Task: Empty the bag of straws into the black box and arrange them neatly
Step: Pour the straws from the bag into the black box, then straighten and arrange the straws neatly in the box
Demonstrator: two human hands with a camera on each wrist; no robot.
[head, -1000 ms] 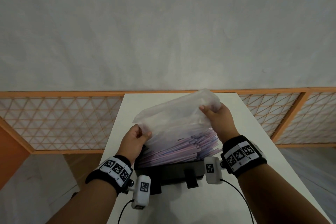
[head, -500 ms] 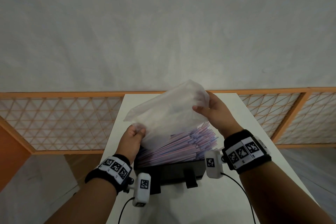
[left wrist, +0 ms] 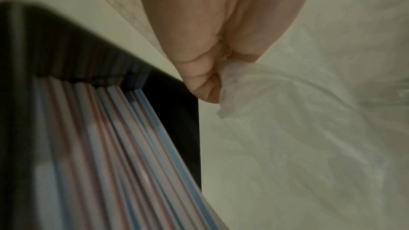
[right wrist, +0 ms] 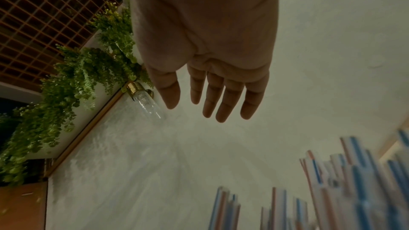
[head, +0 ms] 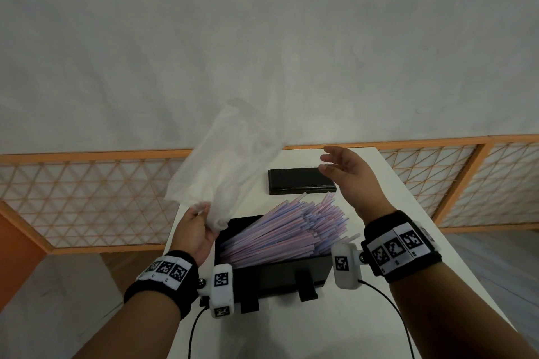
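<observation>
**Bag off, straws unsorted**

Since earlier: right hand [head: 347, 175] has released the bag [head: 224, 166], fingers spread, empty.

Head: straws [head: 285, 230] slant across black box [head: 280, 274] at the table's near edge, overhanging its right rim.

Left wrist: left hand [left wrist: 199, 41] pinches the bag.

Right wrist: fingers [right wrist: 221, 100] straight.

Next: discard bag, square straws level.

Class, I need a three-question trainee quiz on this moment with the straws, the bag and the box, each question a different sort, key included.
1. True or false: the right hand grips the thin clear plastic bag.
2. Which hand pinches the bag? A left hand; B right; C both.
3. Fill in: the striped pink and blue straws lie slanted in the open black ____, ends poking over its far rim.

Key: 1 false; 2 A; 3 box.
</observation>
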